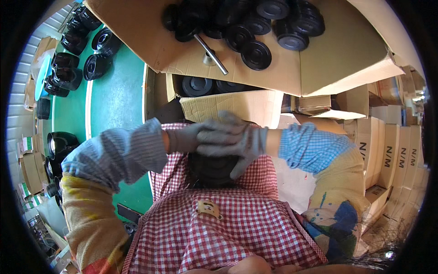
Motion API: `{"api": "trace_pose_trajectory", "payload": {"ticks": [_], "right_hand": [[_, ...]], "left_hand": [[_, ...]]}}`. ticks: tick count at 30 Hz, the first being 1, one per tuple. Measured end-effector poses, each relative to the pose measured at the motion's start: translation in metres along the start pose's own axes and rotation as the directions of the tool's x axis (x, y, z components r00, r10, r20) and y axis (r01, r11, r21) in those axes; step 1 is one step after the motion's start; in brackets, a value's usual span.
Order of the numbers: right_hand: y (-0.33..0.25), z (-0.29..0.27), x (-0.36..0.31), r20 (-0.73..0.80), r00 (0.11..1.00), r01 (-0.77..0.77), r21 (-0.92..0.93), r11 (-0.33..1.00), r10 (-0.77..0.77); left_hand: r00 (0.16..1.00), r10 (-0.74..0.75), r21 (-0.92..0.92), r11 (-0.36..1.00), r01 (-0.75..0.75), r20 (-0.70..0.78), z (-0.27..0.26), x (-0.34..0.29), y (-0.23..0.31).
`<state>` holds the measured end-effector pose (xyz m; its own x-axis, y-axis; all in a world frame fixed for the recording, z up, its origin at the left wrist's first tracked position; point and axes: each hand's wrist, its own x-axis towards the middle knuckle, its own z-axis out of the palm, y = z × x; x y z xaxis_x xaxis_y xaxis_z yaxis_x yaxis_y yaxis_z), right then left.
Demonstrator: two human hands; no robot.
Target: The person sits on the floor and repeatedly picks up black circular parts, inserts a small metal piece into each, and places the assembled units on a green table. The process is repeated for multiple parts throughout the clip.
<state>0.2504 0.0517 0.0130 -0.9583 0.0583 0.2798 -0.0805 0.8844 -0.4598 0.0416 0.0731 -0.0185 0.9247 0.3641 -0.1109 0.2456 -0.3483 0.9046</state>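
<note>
A black round part with a ringed, lid-like top rests on my lap against the checked apron; its sides are partly hidden. My right hand, in a grey glove, lies across my left hand above this part. Its fingers are spread, and one reaches down over the part's right side. My left hand, also gloved in grey, comes in from the left at the part's far edge. The right hand covers its fingers, so their grip is hidden.
Ahead, a large cardboard box holds several black round parts and a metal rod. Below it, another carton contains similar discs. Glossy black pots stand on the green table at left. Cartons line the right.
</note>
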Motion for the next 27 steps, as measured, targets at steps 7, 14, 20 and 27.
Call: {"api": "trace_pose_trajectory", "payload": {"ticks": [7,14,20,27], "right_hand": [[-0.049,0.033,0.032,-0.114,0.983,-0.143,0.017,0.99,0.144],[-0.068,-0.013,0.064,-0.323,0.904,-0.295,0.004,0.955,0.281],[-0.008,-0.003,0.006,0.001,0.6,-0.69,0.505,0.518,0.8],[-0.043,-0.004,-0.009,0.209,0.554,-0.634,0.734,0.245,0.806]], "left_hand": [[0.983,-0.161,0.261,0.956,0.133,0.088,0.005,0.025,0.014],[0.843,-0.266,0.209,0.893,0.398,-0.468,0.03,0.023,0.001],[0.419,-0.612,-0.697,0.713,-0.074,-0.67,-0.025,-0.095,0.009],[0.506,-0.597,-0.71,0.703,-0.044,-0.623,0.057,-0.177,0.038]]}}
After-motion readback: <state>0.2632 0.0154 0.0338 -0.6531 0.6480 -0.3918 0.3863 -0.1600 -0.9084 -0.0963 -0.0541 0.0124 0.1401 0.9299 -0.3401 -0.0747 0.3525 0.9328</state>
